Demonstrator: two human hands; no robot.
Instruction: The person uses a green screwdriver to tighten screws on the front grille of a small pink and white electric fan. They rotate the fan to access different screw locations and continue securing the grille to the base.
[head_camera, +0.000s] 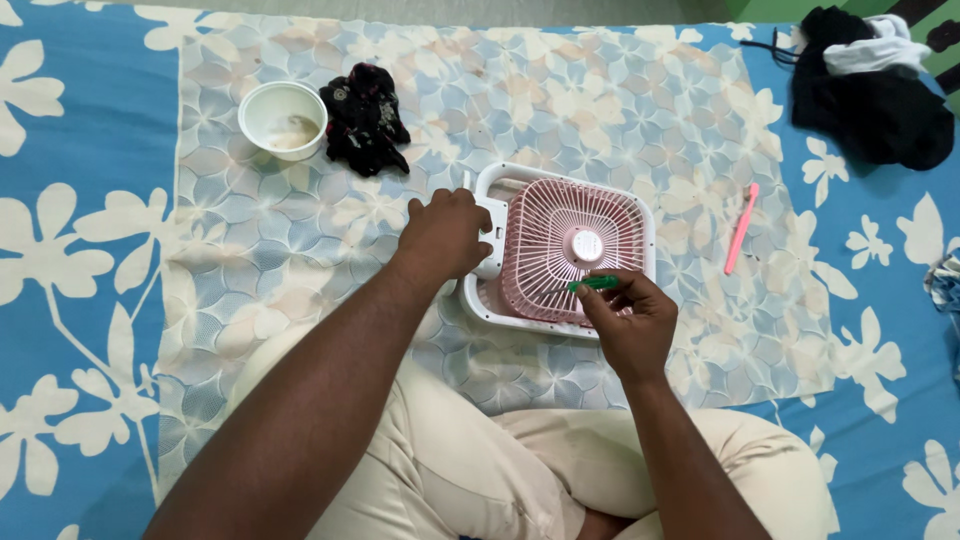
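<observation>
The white frame of a small pink-grilled fan (560, 250), laid flat on the bed (80, 150), is gripped by the left hand (445, 235), while a green tool (594, 284) is pinched in the right hand (630, 325) over the still-fitted grille, a white bowl (283, 120), dark cloth (365, 118) and pink stick (741, 228) lying untouched.

The fan (570, 250) has a smooth, glossy white plastic frame and a pink plastic grille. The tool (595, 284) is green plastic. The bed (60, 150) carries matt printed cloth. The bowl (283, 120) is smooth white plastic.
</observation>
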